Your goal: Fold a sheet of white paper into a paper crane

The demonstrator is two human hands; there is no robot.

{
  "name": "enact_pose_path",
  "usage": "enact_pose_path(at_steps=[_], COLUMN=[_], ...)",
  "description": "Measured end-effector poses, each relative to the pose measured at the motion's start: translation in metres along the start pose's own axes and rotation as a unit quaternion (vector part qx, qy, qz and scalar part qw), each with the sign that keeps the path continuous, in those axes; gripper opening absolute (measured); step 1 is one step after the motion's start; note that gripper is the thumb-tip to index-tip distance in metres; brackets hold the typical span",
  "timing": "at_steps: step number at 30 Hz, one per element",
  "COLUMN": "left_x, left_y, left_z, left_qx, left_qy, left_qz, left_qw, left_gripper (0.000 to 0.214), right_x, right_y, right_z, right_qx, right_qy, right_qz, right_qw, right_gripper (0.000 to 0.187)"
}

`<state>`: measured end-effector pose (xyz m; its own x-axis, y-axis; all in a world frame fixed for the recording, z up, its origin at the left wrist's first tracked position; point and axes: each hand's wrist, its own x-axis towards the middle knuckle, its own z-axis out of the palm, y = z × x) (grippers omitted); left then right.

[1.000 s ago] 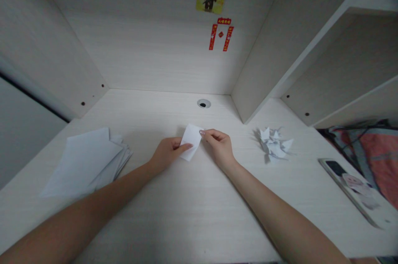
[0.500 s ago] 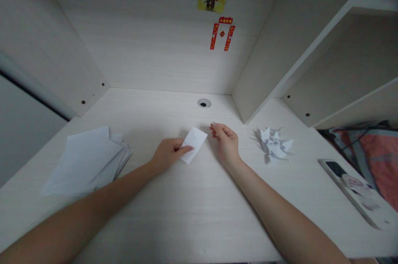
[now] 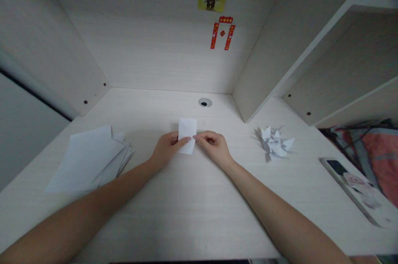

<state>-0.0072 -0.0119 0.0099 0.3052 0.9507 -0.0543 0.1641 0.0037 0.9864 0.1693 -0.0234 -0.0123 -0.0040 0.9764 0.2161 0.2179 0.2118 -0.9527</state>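
A small folded piece of white paper (image 3: 187,133) stands upright on the pale wooden desk (image 3: 192,197), near the middle. My left hand (image 3: 166,150) pinches its lower left edge, thumb across the front. My right hand (image 3: 213,147) has its fingers curled, with the fingertips on the paper's lower right edge. Both hands rest on the desk and nearly meet at the paper.
A loose stack of white sheets (image 3: 91,158) lies at the left. A heap of small folded paper shapes (image 3: 275,143) sits at the right. A phone (image 3: 354,185) lies near the right edge. A cable hole (image 3: 204,102) is behind the hands, shelf panels on both sides.
My right hand left the paper half a second ago and has come back to grip it. The paper has turned from slanted to upright and moved slightly left.
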Motion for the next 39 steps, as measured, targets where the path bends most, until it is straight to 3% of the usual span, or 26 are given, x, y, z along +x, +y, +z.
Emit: enact_pose_path(at_steps=[8, 21, 33, 39], left_x=[0.002, 0.002, 0.0029, 0.0025], left_y=[-0.0057, -0.002, -0.0052, -0.0002], left_z=[-0.0016, -0.0012, -0.0026, -0.0009], left_qx=[0.059, 0.069, 0.077, 0.029], left_qy=[0.055, 0.054, 0.064, 0.066], left_qz=[0.039, 0.039, 0.049, 0.04], left_qw=[0.996, 0.995, 0.994, 0.997], left_gripper=[0.042, 0.037, 0.04, 0.036], right_x=[0.0001, -0.0001, -0.0005, -0.0017], right_y=[-0.0014, 0.0006, -0.0011, -0.0086], right_z=[-0.0005, 0.0001, 0.0016, 0.0], right_qx=[-0.045, -0.047, -0.08, -0.113], right_qy=[-0.023, -0.009, -0.012, -0.033], right_qz=[-0.036, -0.018, -0.053, -0.086], right_qw=[0.998, 0.999, 0.995, 0.989], right_gripper=[0.025, 0.027, 0.025, 0.029])
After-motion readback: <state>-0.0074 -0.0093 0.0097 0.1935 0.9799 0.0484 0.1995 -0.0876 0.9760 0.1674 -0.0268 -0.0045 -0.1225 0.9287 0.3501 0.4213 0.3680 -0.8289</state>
